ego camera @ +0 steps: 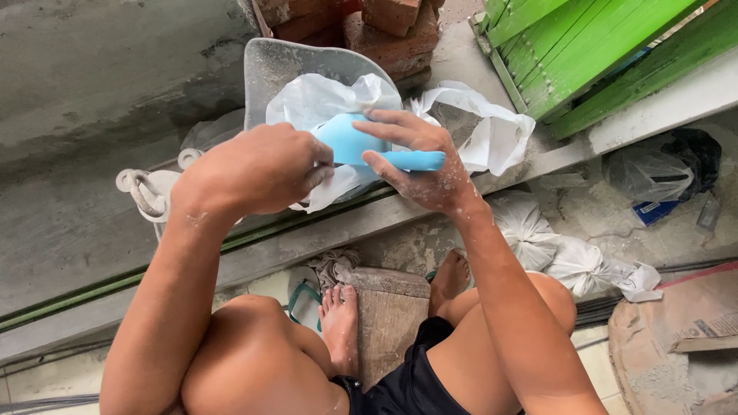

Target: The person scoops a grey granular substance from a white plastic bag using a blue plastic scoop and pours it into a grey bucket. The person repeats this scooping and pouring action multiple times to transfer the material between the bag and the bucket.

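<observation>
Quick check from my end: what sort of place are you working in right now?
Probably a building or repair site, outdoors or half-open. Stacked red bricks sit by a dusty concrete ledge, tied white bags lie on the ground, and both hands are dusted with pale powder around a blue scoop.

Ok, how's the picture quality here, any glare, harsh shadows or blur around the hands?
Head view: soft, even daylight, no hard shadows. The white plastic bag is bright but keeps its creases. Left hand, right hand and blue scoop look sharp; straight edges bend slightly toward the frame borders.
</observation>
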